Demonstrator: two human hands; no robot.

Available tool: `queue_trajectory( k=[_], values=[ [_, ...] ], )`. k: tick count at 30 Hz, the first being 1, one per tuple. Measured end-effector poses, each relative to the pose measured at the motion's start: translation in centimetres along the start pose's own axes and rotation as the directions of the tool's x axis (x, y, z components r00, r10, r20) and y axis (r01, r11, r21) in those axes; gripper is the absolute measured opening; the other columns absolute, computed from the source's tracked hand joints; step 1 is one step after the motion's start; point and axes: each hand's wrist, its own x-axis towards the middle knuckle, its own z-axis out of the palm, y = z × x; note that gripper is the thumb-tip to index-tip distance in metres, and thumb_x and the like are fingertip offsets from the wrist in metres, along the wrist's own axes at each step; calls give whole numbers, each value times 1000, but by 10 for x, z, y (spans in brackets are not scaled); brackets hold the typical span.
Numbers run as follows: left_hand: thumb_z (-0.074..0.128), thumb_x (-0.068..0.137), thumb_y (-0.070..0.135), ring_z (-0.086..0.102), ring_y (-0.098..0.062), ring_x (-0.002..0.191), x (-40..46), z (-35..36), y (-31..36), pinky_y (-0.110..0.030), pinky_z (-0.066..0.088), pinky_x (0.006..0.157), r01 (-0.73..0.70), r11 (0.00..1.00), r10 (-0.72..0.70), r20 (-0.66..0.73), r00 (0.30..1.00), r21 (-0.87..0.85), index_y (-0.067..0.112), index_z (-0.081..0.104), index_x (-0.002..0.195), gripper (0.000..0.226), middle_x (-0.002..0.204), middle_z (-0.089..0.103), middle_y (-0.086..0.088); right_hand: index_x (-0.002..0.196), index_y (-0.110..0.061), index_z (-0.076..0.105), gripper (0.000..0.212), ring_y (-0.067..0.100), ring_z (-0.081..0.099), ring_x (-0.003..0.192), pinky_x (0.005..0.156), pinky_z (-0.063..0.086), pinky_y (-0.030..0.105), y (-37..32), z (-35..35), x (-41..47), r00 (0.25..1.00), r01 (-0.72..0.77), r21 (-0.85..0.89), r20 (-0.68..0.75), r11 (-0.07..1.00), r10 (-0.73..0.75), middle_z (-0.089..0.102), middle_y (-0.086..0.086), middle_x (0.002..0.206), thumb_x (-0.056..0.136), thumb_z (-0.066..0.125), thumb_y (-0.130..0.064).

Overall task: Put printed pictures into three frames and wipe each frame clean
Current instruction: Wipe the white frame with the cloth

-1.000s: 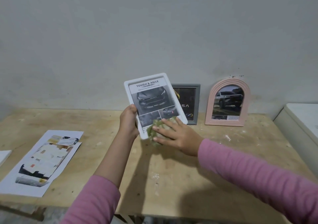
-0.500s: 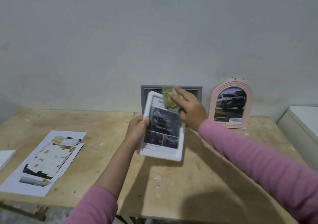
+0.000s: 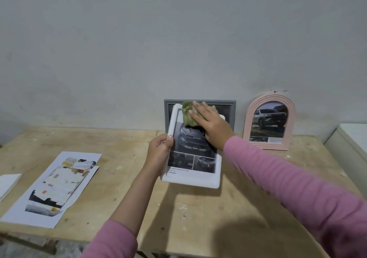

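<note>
My left hand grips the left edge of a white frame holding a printed car picture, tilted above the table. My right hand lies flat with straight fingers on the upper part of that frame and presses a green cloth against it. Behind the white frame a grey frame leans on the wall, mostly hidden. To its right, also against the wall, a pink arched frame stands with a car picture in it.
Cut printed sheets lie on the left of the wooden table. A white object sits at the far left edge. A white cabinet or box stands at the right. The wall runs right behind the frames.
The white frame went from raised and upright to tilted lower and to the right, in front of the grey frame. My right hand with the cloth moved from the frame's bottom to its top.
</note>
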Motion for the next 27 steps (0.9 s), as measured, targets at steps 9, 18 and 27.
queue_trajectory(
  k=[9,18,27],
  values=[
    [47,98,12,60,-27,57,9,-14,-6,-33,53,56,10,985,-23,-72,997,-172,13,68,61,43,65,66,-10,123,-21,59,51,34,57,103,79,51,40,29,-35,10,889,-403,4,241,915,390,59,5,124,77,50,0],
    [41,98,5,30,-5,30,10,9,7,-11,26,35,112,969,-132,-79,988,-219,11,35,59,40,39,35,10,141,-17,42,69,23,35,136,113,25,28,21,-45,20,778,-628,327,277,706,564,39,7,148,79,44,13],
    [52,53,10,29,-23,69,31,-3,-11,-37,28,65,117,876,-242,-217,946,-468,18,40,67,20,75,33,-5,134,-13,52,63,14,38,133,107,17,9,-10,-27,-15,782,-617,529,324,583,533,44,2,144,82,37,18]
  ],
)
